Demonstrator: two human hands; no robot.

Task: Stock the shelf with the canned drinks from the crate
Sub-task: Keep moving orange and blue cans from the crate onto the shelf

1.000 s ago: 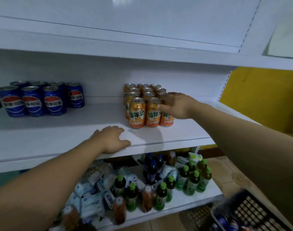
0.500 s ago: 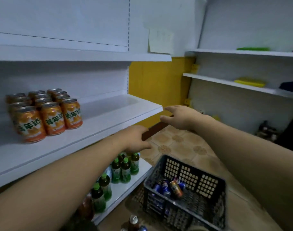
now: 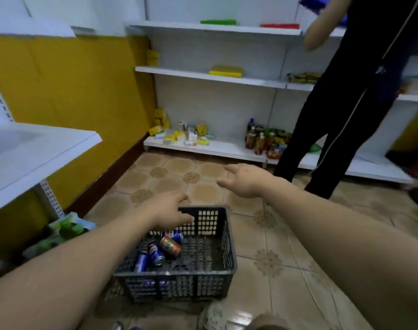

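A dark grey plastic crate [image 3: 215, 279] stands on the tiled floor in front of me. Inside it lie an orange can [image 3: 170, 246] and several blue cans [image 3: 155, 254] on their sides. My left hand [image 3: 170, 210] hovers over the crate's far left corner, fingers relaxed, holding nothing. My right hand [image 3: 245, 181] is spread open in the air beyond the crate, above the floor. The white shelf [image 3: 44, 148] juts in at the left edge; the cans standing on it are out of view.
A person in dark trousers [image 3: 341, 115] stands at the right by white wall shelves [image 3: 217, 75] with boxes and bottles. Green packets [image 3: 65, 229] lie low at the left. My shoe [image 3: 212, 317] is near the crate's front. A yellow wall is behind.
My view has swung right and down from the shelf to the crate. Both hands left the shelf and dropped toward the crate; the right hand released the orange can it had set down.
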